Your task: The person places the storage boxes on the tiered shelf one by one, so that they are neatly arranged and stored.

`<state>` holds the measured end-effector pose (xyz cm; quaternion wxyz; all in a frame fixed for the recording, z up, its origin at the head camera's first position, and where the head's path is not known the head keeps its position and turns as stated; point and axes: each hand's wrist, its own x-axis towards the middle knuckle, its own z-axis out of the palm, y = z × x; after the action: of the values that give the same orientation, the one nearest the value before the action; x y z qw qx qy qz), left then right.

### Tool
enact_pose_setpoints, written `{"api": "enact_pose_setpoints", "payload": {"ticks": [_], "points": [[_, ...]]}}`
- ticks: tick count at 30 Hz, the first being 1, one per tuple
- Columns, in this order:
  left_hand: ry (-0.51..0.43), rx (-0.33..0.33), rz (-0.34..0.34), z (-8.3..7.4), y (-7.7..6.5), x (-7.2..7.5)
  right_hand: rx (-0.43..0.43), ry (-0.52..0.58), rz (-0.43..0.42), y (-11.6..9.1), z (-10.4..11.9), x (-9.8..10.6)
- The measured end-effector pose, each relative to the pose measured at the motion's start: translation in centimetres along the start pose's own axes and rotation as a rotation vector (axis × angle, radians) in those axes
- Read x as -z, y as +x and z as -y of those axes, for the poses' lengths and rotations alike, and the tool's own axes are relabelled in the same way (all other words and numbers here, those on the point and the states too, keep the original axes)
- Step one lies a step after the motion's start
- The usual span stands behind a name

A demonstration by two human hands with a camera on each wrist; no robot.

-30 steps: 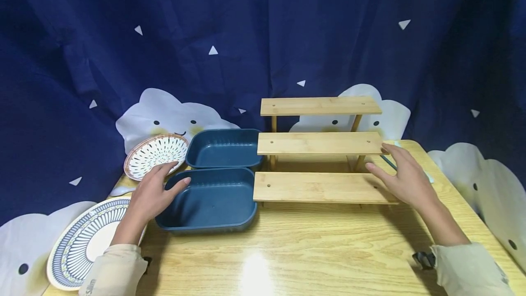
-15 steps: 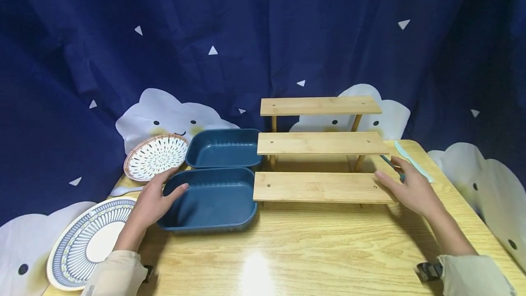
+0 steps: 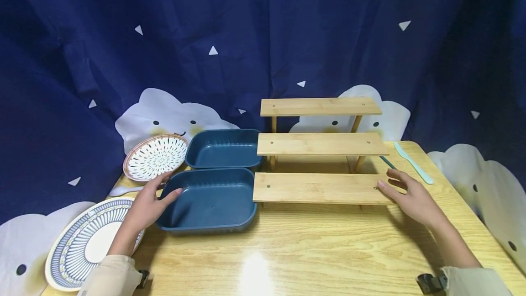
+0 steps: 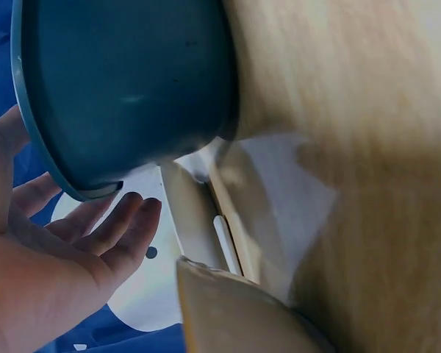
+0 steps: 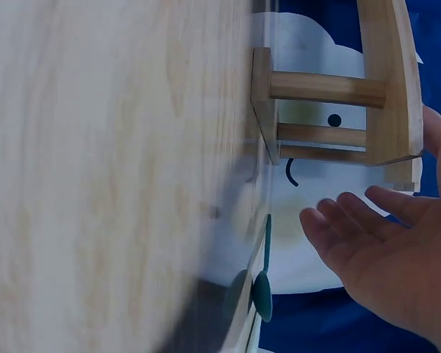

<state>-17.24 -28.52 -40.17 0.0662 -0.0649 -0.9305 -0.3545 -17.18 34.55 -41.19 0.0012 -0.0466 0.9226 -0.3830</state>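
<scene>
Fingers of left hand spread, gripping nothing, thumb above left rim of front blue tray; right hand empty too, fingers loosely extended at right front end of wooden rack; contact unclear. Left forearm overlaps blue-rimmed plate; speckled plate behind; pale knife right of rack. Right wrist view shows rounded end of green utensil, hidden behind hand in head view

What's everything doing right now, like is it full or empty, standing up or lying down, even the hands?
Front blue tub: upright, empty
Back blue tub: upright, empty
Wooden rack: standing, shelves bare
Blue-patterned plate: face up, bare
Brown-rimmed plate: face up, bare
White spoon: lying down
Pale green knife: lying down
Dark green utensil: partly hidden
Left hand: open, gripping nothing
Right hand: open, gripping nothing
</scene>
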Motion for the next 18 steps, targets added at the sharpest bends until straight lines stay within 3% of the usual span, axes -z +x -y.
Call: {"api": "enact_pose_setpoints", "payload": {"ticks": [8, 13, 18], "points": [[-0.031, 0.065, 0.036, 0.5, -0.7, 0.2, -0.021, 0.095, 0.054, -0.6, -0.4, 0.1], [-0.073, 0.087, 0.059, 1.0, -0.9, 0.3, -0.041, 0.123, 0.032, -1.0, -0.5, 0.4], [-0.116, 0.111, 0.063, 1.3, -0.8, 0.3, -0.008, 0.186, 0.011, -1.5, -0.9, 0.6]]}}
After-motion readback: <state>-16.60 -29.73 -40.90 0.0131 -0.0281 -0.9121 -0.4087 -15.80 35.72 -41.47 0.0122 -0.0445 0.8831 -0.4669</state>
